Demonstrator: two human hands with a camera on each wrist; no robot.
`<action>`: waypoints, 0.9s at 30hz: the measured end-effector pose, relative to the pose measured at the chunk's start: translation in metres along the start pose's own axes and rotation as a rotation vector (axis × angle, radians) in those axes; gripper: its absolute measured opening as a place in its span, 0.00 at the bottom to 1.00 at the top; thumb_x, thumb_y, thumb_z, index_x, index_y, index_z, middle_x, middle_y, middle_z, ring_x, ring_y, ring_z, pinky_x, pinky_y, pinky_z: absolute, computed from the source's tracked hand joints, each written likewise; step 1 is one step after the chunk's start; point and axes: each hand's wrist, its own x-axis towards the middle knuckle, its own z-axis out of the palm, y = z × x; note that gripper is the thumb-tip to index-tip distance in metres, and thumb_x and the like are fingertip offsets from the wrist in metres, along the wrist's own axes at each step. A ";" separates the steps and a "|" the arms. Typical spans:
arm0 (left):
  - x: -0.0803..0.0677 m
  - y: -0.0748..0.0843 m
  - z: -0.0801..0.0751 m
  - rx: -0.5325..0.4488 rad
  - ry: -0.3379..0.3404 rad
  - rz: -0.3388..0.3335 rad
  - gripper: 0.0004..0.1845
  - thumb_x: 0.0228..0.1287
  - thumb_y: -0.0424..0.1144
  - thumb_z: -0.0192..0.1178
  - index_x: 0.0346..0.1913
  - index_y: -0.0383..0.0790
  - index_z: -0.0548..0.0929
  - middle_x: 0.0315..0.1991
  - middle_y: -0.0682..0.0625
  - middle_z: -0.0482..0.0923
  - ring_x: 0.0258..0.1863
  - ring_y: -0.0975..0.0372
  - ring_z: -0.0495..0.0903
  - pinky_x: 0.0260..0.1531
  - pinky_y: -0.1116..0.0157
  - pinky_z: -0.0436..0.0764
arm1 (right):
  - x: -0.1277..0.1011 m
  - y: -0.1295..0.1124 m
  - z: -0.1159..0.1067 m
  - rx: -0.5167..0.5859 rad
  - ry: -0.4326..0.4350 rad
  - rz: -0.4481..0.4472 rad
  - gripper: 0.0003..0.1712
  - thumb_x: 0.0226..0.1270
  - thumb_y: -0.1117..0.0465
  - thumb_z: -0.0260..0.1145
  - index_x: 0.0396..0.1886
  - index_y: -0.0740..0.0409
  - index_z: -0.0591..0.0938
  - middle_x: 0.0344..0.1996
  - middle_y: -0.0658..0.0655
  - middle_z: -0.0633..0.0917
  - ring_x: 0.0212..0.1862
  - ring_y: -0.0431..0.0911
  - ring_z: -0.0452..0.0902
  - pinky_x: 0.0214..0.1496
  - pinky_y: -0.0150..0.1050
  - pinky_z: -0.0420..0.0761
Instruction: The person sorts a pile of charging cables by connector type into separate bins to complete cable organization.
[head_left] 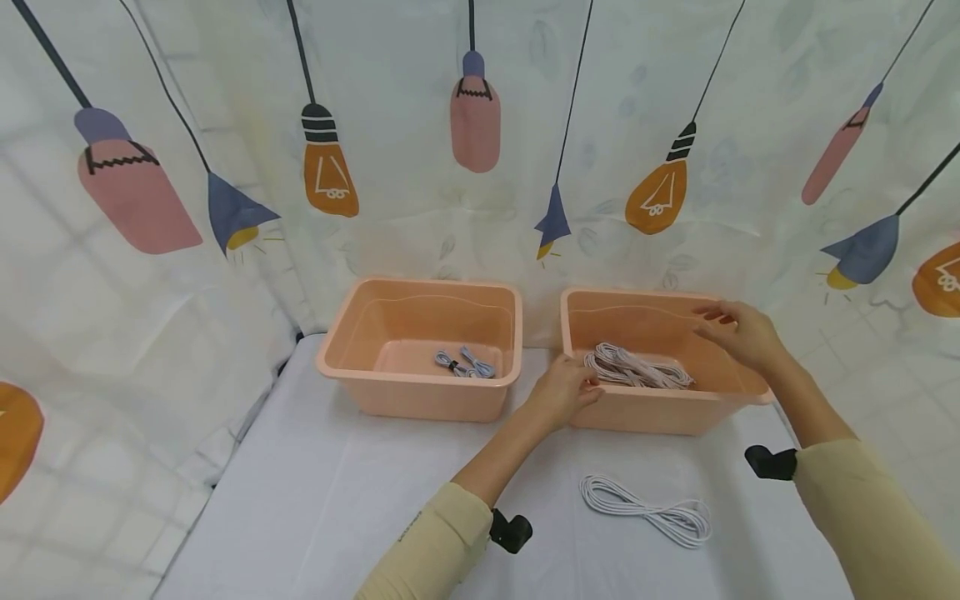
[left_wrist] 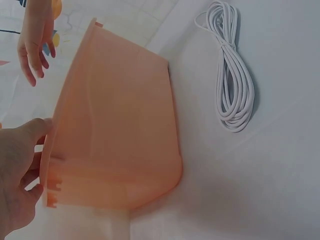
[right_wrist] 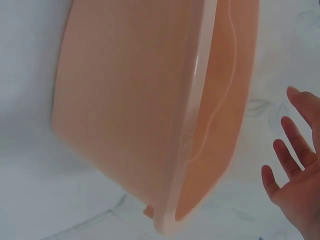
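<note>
My left hand (head_left: 562, 393) is at the front left corner of the right peach plastic bin (head_left: 645, 412), its fingers curled at the rim. In the left wrist view a fingertip laps the rim, with other fingers partly behind it. Bundled white cables (head_left: 637, 368) lie inside this bin. Over its right end hovers my right hand (head_left: 738, 333), fingers spread and loosely bent, holding nothing; the right wrist view shows this hand (right_wrist: 300, 155) apart from the rim. On the table in front, a coiled white cable (head_left: 645, 510) is tied at its middle.
A second peach bin (head_left: 420, 400) stands to the left, containing small grey-blue cable bundles (head_left: 465, 364), one with a black tie. Both bins sit at the back of the white-covered table (head_left: 315, 500), against a curtain (head_left: 405, 150) printed with lamps.
</note>
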 end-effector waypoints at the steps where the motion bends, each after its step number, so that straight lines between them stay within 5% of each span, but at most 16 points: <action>1: 0.000 0.000 0.000 0.002 -0.001 -0.002 0.07 0.72 0.43 0.70 0.42 0.42 0.90 0.36 0.52 0.84 0.46 0.59 0.76 0.34 0.72 0.73 | -0.001 0.001 0.001 0.001 -0.002 0.003 0.28 0.82 0.52 0.63 0.68 0.70 0.76 0.60 0.76 0.78 0.60 0.70 0.69 0.56 0.69 0.76; 14: 0.001 0.002 -0.003 -0.021 -0.040 -0.044 0.07 0.73 0.43 0.68 0.43 0.42 0.90 0.35 0.52 0.83 0.46 0.58 0.76 0.32 0.72 0.71 | -0.021 0.000 0.007 0.037 0.088 -0.081 0.27 0.80 0.55 0.65 0.67 0.70 0.78 0.53 0.76 0.82 0.54 0.69 0.75 0.53 0.68 0.76; 21: 0.001 0.001 -0.001 -0.009 -0.025 -0.025 0.07 0.72 0.42 0.69 0.43 0.42 0.91 0.34 0.52 0.84 0.45 0.58 0.76 0.33 0.72 0.71 | -0.034 -0.004 0.009 0.047 0.129 -0.105 0.24 0.78 0.59 0.66 0.66 0.69 0.78 0.52 0.75 0.83 0.52 0.67 0.77 0.50 0.54 0.76; 24: 0.001 0.001 0.000 -0.007 -0.021 -0.020 0.07 0.72 0.42 0.69 0.42 0.42 0.91 0.34 0.52 0.83 0.45 0.59 0.76 0.33 0.72 0.71 | -0.042 -0.006 0.012 0.042 0.156 -0.108 0.24 0.78 0.59 0.67 0.66 0.68 0.79 0.51 0.73 0.84 0.51 0.60 0.77 0.49 0.43 0.75; 27: 0.001 0.001 0.000 -0.008 -0.016 -0.021 0.07 0.72 0.42 0.69 0.42 0.43 0.90 0.33 0.53 0.83 0.44 0.60 0.76 0.33 0.72 0.71 | -0.049 -0.008 0.015 0.045 0.186 -0.117 0.23 0.77 0.59 0.68 0.65 0.68 0.81 0.51 0.71 0.85 0.50 0.42 0.76 0.48 0.31 0.72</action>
